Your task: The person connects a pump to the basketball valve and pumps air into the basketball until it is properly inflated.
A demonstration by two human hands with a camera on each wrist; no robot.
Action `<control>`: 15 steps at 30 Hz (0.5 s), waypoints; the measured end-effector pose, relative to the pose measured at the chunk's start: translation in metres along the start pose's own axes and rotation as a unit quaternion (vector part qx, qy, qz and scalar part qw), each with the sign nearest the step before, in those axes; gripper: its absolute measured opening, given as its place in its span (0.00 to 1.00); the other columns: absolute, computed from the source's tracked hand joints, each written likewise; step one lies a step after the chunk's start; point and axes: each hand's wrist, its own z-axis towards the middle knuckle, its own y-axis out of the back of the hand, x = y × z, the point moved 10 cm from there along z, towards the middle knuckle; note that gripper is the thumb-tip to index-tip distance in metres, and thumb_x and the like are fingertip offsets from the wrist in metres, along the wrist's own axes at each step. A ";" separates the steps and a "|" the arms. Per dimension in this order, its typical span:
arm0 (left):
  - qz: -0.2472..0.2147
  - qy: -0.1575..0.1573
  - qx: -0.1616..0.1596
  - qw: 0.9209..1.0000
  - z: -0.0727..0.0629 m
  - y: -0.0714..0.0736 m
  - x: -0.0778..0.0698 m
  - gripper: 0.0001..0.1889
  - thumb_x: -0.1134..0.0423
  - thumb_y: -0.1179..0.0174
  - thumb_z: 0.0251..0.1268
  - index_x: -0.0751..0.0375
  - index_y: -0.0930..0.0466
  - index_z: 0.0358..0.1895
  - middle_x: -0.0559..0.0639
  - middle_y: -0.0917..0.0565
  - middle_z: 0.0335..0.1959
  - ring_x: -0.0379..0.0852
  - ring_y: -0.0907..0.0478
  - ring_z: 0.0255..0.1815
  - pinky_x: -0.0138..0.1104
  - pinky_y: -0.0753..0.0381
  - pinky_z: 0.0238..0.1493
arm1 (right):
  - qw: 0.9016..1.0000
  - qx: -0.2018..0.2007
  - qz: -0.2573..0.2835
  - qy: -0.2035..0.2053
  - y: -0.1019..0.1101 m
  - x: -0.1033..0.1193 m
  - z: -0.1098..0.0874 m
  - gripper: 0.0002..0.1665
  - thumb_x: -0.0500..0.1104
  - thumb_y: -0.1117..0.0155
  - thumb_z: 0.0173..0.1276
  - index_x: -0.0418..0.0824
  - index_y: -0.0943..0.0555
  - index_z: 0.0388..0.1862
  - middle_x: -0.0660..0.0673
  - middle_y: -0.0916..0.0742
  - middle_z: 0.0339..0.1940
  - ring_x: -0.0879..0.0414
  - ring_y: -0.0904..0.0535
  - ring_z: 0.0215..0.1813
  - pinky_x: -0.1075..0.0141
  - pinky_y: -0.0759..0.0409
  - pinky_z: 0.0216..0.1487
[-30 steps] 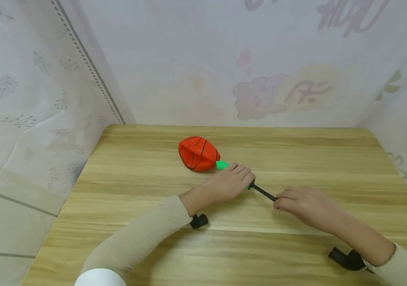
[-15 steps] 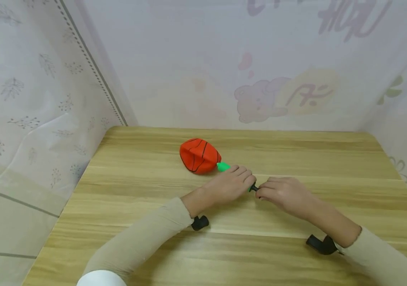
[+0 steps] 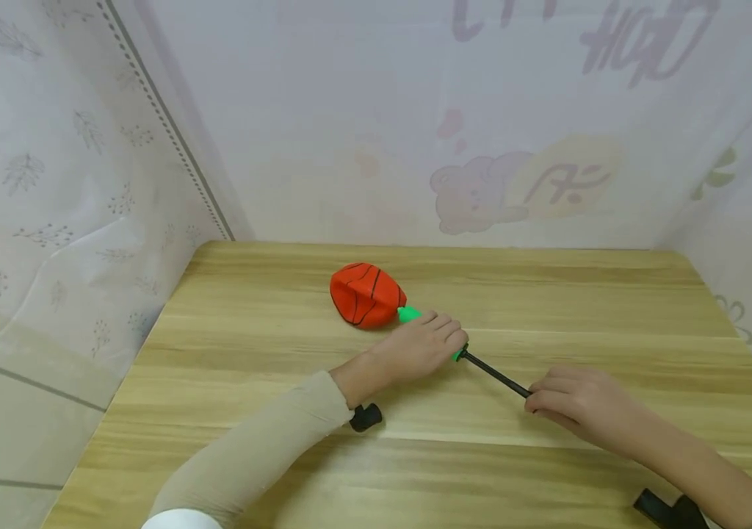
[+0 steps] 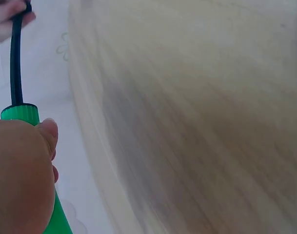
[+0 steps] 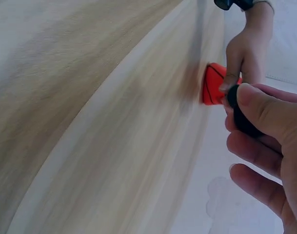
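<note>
A partly deflated red ball [image 3: 364,297] with black lines lies on the wooden table, its surface dented. At its right end sits the green nozzle end of a hand pump [image 3: 409,314]. My left hand [image 3: 418,347] grips the green pump barrel, also seen in the left wrist view as a green barrel [image 4: 20,113]. A long black rod [image 3: 496,375] sticks out of the barrel towards the right. My right hand [image 3: 587,408] holds the rod's outer end; in the right wrist view, its thumb and fingers pinch a black handle [image 5: 243,117]. The pump's needle is too small to make out.
The wooden table [image 3: 270,264] ends at a pale patterned wall covering [image 3: 349,132] behind. A black wrist-worn device [image 3: 366,417] shows below my left wrist, and another black device [image 3: 670,507] below the right one.
My right hand first pushes the rod in towards the left hand, then draws it back out to the lower right. The left hand and the red ball stay nearly in place.
</note>
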 end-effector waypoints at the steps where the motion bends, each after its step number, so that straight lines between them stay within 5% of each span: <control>1: -0.003 0.000 -0.002 1.000 0.000 0.000 0.000 0.09 0.63 0.54 0.81 0.55 0.29 0.56 0.45 0.23 0.50 0.42 0.28 0.54 0.33 0.29 0.57 | 1.000 0.001 0.000 -0.004 0.002 0.000 -0.003 0.23 0.55 0.54 0.84 0.51 0.14 0.34 0.59 0.14 0.36 0.67 0.20 0.34 0.76 0.22 0.36; 7: -0.009 0.004 -0.009 1.000 -0.001 0.002 0.000 0.09 0.63 0.54 0.81 0.56 0.29 0.57 0.45 0.24 0.49 0.43 0.28 0.53 0.33 0.29 0.57 | 1.000 0.004 -0.010 -0.013 0.005 -0.001 -0.001 0.21 0.55 0.53 0.83 0.54 0.15 0.36 0.60 0.14 0.37 0.68 0.20 0.35 0.78 0.22 0.34; 15: 0.018 0.012 -0.010 1.000 0.002 -0.001 -0.002 0.10 0.61 0.55 0.83 0.56 0.28 0.57 0.46 0.23 0.51 0.44 0.28 0.56 0.34 0.30 0.59 | 0.997 0.030 -0.046 0.047 -0.021 -0.002 0.026 0.28 0.49 0.64 0.85 0.47 0.15 0.38 0.56 0.13 0.35 0.62 0.18 0.34 0.73 0.20 0.33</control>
